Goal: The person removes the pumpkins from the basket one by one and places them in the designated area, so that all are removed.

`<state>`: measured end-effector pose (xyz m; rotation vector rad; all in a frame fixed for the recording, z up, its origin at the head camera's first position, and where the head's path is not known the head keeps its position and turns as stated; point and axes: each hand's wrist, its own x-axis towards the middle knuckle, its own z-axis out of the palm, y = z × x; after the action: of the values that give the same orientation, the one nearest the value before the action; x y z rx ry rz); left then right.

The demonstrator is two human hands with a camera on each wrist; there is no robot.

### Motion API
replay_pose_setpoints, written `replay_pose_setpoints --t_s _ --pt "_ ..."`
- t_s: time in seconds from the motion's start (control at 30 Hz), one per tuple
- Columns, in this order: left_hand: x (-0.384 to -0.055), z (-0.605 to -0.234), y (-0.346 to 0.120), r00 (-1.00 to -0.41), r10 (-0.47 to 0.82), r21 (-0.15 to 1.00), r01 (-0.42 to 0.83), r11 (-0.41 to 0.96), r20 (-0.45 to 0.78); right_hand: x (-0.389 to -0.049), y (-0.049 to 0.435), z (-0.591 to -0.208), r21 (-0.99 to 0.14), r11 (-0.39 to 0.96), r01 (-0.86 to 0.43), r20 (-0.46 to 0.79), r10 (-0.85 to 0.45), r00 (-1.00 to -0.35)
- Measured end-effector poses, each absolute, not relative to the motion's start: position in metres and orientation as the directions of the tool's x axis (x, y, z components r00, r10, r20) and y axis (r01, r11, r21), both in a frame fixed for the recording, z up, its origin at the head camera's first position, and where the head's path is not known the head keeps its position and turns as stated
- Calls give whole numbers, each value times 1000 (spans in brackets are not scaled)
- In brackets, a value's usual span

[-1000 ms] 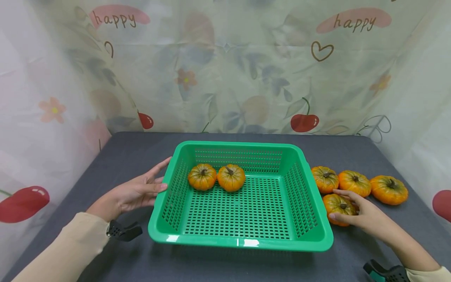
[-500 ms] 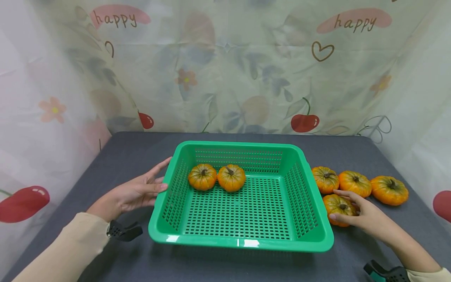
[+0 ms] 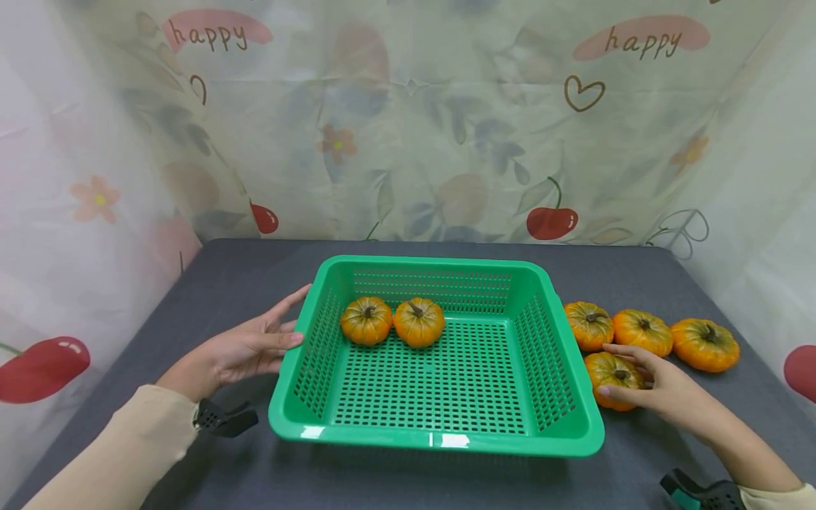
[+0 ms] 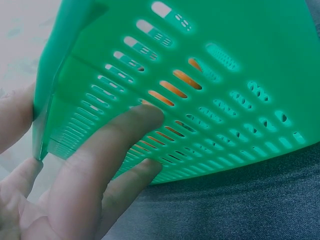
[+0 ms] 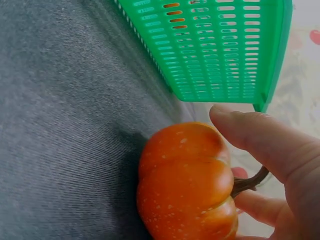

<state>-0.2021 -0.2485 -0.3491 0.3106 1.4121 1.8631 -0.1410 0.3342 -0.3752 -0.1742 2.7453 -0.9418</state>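
My left hand (image 3: pixel 248 348) holds the left rim of a green perforated plastic basket (image 3: pixel 433 440). Up close in the left wrist view, fingertips (image 4: pixel 150 116) lie against the slotted side wall under the rim. Inside the basket, two small orange pumpkins (image 3: pixel 366 321) sit side by side at the back left. To the right of the basket, my right hand (image 3: pixel 669 389) grips another small pumpkin (image 3: pixel 612 375) from above, thumb on the near side and fingers on the far side. That pumpkin (image 5: pixel 185 182) shows its ribbed orange side and brown stem in the right wrist view.
Behind the gripped pumpkin, three more pumpkins (image 3: pixel 642 331) stand in a row along the basket's right side. Dark grey cloth covers the table (image 3: pixel 408 482). A printed curtain (image 3: pixel 408 142) hangs behind and on both sides.
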Motion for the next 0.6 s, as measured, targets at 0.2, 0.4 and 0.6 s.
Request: replay_pose_setpoints --t_s 0.2,0.4,0.6 --pt "-202 -349 -249 -679 692 903 -420 -92 -245 -143 335 -366 -621 782 -51 -174 -201 -964" --pt "-202 -349 -248 -678 695 910 -407 -83 -240 -150 335 -350 -615 785 -76 -155 -215 -964" --pt "-202 -349 -247 -678 695 914 -398 -75 -238 -155 331 -328 -633 764 -127 -66 -217 -974"
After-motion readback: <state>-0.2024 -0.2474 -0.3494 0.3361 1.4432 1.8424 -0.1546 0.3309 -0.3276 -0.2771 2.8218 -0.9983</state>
